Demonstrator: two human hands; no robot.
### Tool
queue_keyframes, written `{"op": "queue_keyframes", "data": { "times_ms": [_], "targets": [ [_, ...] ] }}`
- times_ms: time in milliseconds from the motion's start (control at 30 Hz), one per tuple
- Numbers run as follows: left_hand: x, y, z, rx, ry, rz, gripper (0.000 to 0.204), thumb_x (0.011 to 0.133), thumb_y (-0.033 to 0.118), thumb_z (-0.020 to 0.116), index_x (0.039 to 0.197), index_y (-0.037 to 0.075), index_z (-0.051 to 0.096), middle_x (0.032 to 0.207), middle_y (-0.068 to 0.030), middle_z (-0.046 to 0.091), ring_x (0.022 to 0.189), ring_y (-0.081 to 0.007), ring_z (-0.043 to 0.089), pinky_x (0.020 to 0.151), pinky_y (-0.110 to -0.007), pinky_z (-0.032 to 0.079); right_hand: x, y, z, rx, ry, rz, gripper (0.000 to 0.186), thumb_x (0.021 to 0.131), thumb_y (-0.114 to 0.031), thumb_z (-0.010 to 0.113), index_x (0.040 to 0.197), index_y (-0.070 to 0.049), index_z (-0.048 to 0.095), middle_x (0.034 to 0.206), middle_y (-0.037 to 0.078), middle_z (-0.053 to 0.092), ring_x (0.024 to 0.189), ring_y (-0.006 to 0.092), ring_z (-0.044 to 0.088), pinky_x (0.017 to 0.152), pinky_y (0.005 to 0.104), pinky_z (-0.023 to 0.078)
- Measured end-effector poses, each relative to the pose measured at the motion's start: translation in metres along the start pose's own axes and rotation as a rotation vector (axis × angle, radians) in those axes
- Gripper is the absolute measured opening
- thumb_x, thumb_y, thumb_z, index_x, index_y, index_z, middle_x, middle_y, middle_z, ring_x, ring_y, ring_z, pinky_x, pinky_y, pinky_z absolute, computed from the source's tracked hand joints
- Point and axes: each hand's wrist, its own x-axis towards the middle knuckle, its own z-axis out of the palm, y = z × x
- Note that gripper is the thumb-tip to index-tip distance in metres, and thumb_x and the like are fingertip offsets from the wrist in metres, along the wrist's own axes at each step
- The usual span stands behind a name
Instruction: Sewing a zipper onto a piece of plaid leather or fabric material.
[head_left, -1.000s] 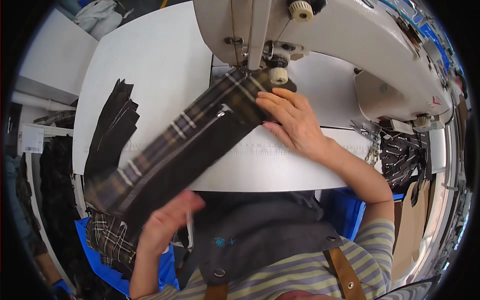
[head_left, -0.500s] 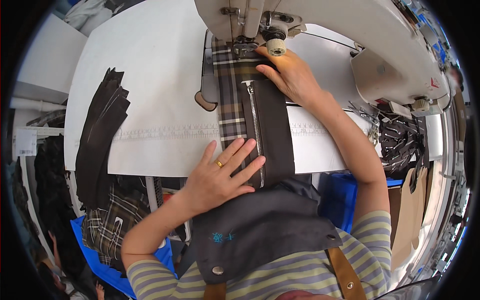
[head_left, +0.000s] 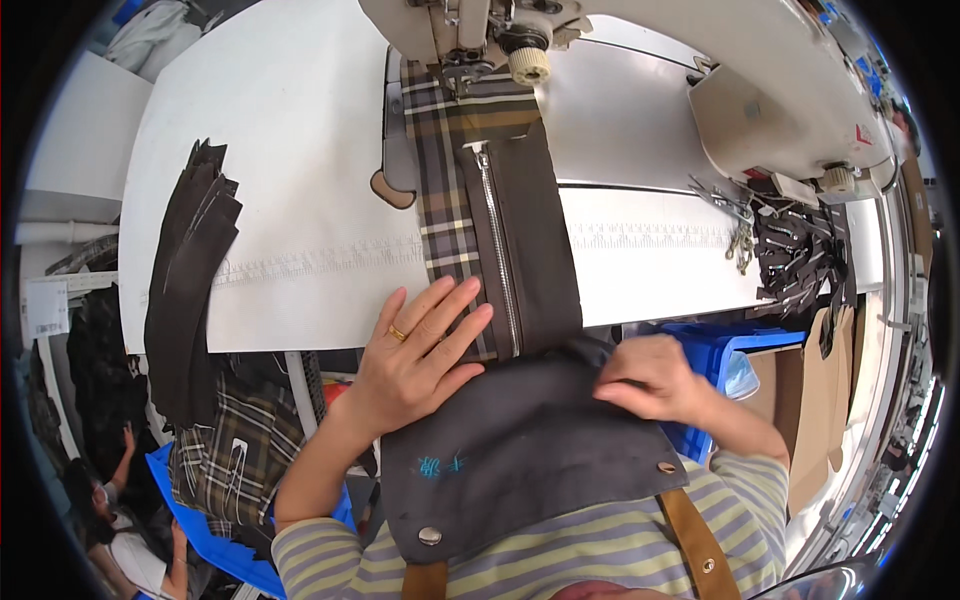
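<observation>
My left hand (head_left: 415,345), a ring on one finger, lies with fingers stretched out at the near left edge of a plaid fabric piece (head_left: 447,215). On that piece lies a dark fabric strip (head_left: 538,240) with a metal zipper (head_left: 500,250) running lengthwise. Its far end sits under the presser foot of a sewing machine (head_left: 465,75). Over the front of the dark apron (head_left: 530,425), right of the zipper piece, my right hand (head_left: 650,380) is closed, its fingers curled in; what they hold, if anything, is hidden.
Dark fabric strips (head_left: 190,260) hang over the table's left edge, above plaid pieces (head_left: 240,445) in a blue bin (head_left: 215,550). On the right lie scissors (head_left: 720,195) and a pile of zippers (head_left: 800,250), with another blue bin (head_left: 700,350) below. A person (head_left: 135,540) is at lower left.
My right hand has left the fabric beside the presser foot and come back toward my body, closing. My left hand stays by the zipper piece. The view has shifted slightly.
</observation>
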Motion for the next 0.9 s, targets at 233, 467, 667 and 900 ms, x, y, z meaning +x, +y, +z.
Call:
{"op": "queue_keyframes", "data": {
  "times_ms": [233,467,667,900],
  "targets": [
    [0.013,-0.007,0.0,0.508,-0.213,0.223,0.067,0.082,0.005,0.054,0.144,0.024,0.036,0.153,-0.0125,0.026,0.141,-0.03,0.024,0.101,-0.05,0.037,0.015,0.026,0.058,0.187,-0.107,0.268,0.035,0.091,-0.017,0.063,0.065,0.002,0.049,0.062,0.008,0.048,0.061,0.0079,0.044,0.056,0.0295,0.038],
    [0.012,0.016,-0.051,-0.356,0.378,-0.44,0.028,0.093,0.015,0.054,0.117,0.002,0.059,0.112,-0.0157,0.065,0.103,-0.0197,0.062,0.095,-0.036,0.045,0.077,-0.089,0.012,0.625,0.004,-0.351,0.024,0.096,-0.017,0.053,0.094,0.004,0.064,0.094,0.013,0.064,0.082,0.0177,0.06,0.074,0.0292,0.047],
    [0.011,-0.048,-0.092,-1.798,0.949,-0.242,0.022,0.096,0.028,0.054,0.104,0.009,0.062,0.093,0.0001,0.066,0.084,-0.0115,0.062,0.079,-0.028,0.053,0.136,-0.045,0.0,0.382,0.301,-0.186,0.025,0.095,-0.017,0.054,0.107,0.001,0.067,0.105,0.008,0.069,0.097,0.0124,0.06,0.088,0.0285,0.046],
    [-0.009,-0.071,-0.094,-1.821,0.917,-0.202,0.027,0.094,0.032,0.056,0.11,0.011,0.06,0.104,-0.0007,0.065,0.093,-0.0121,0.061,0.081,-0.03,0.053,0.141,-0.011,0.009,0.196,0.366,-0.166,0.021,0.092,-0.014,0.059,0.105,0.0,0.067,0.102,0.007,0.069,0.091,0.0109,0.061,0.08,0.0249,0.046]
  ]
}}
